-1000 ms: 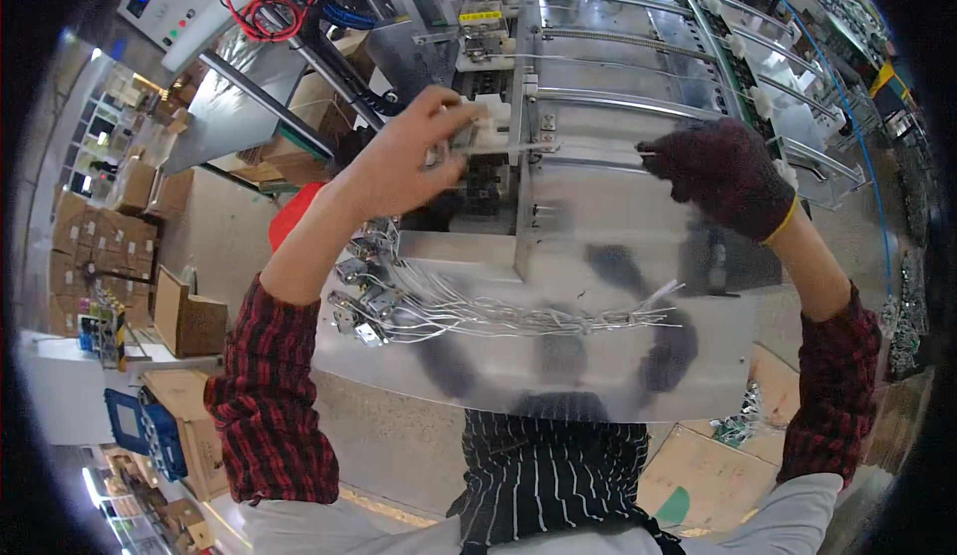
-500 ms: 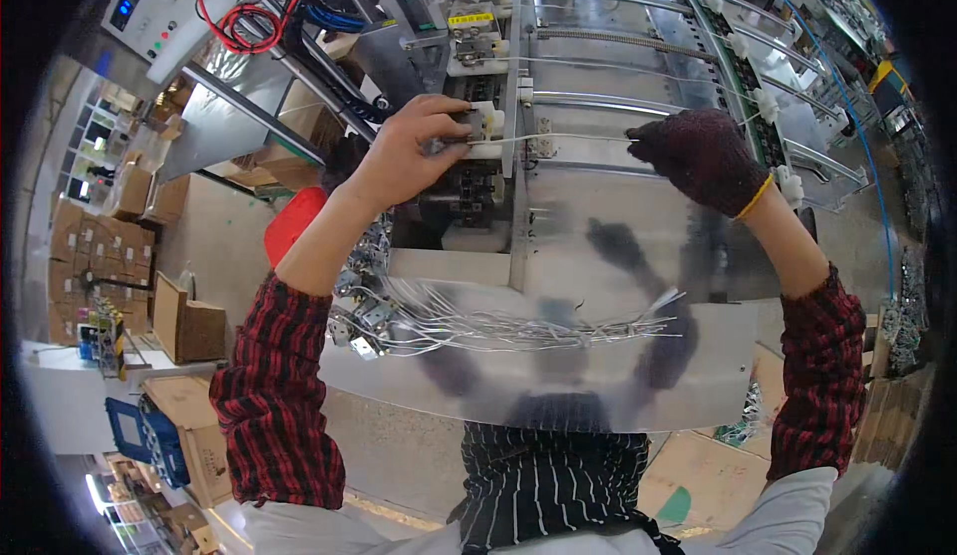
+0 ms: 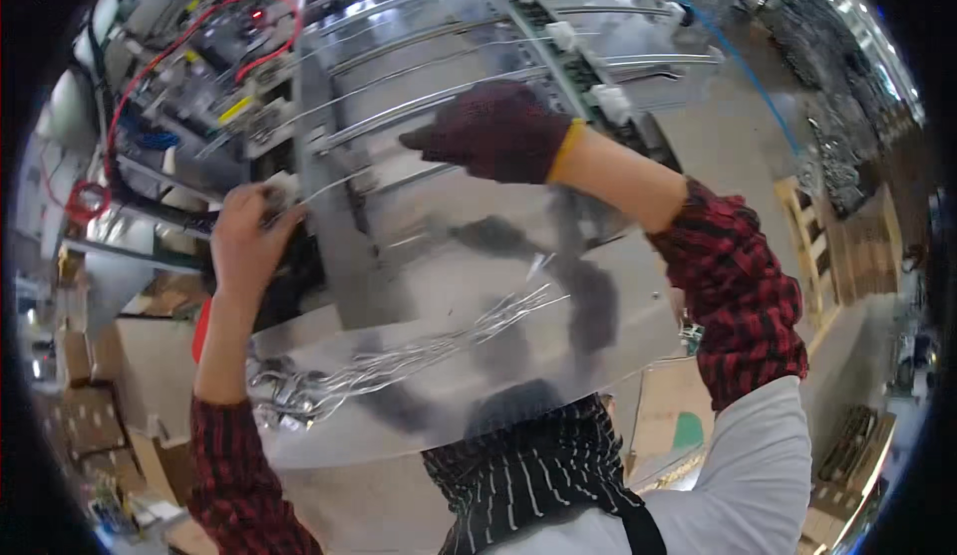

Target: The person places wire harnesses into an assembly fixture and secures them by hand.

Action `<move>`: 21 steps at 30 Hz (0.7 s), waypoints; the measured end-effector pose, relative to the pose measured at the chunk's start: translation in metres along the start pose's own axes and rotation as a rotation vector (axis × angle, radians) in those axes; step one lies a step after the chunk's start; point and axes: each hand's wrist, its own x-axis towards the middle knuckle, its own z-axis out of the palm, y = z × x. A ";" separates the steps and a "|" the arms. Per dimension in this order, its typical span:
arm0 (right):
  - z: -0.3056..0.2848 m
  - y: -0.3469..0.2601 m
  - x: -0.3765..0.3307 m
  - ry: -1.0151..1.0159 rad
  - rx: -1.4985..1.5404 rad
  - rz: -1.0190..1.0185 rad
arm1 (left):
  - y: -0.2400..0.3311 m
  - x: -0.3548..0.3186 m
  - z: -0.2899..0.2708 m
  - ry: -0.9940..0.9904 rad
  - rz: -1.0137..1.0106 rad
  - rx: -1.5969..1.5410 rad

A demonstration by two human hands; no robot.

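The person's bare left hand (image 3: 244, 241) is closed in a pinch on the left end of a thin metal rod (image 3: 344, 181), one of several bright rods lying in rows across the sloping steel machine bed (image 3: 469, 256). The right hand (image 3: 498, 132), in a dark knitted glove with a yellow cuff, rests farther right over the same run of rods, fingers curled down; whether its grip actually closes on a rod cannot be told from here. A loose bundle of finished wires (image 3: 399, 356) lies in the polished tray (image 3: 598, 356) near the body, well apart from both hands. Red cables (image 3: 189, 32) loop over the far left of the machine.

The rod looks light, stiff along its length yet springy, and smooth enough to slide through bare fingers. Holding it near both ends would likely keep it from whipping or bending.
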 end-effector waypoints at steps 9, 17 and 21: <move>-0.096 0.090 -0.157 -0.049 0.064 0.350 | 0.012 0.003 -0.002 -0.049 -0.131 -0.122; -0.096 0.100 -0.174 -0.307 -0.057 0.446 | 0.008 0.002 0.002 -0.025 -0.081 -0.068; -0.089 0.106 -0.142 -0.734 -0.210 0.416 | -0.009 -0.017 -0.008 -0.127 -0.188 -0.055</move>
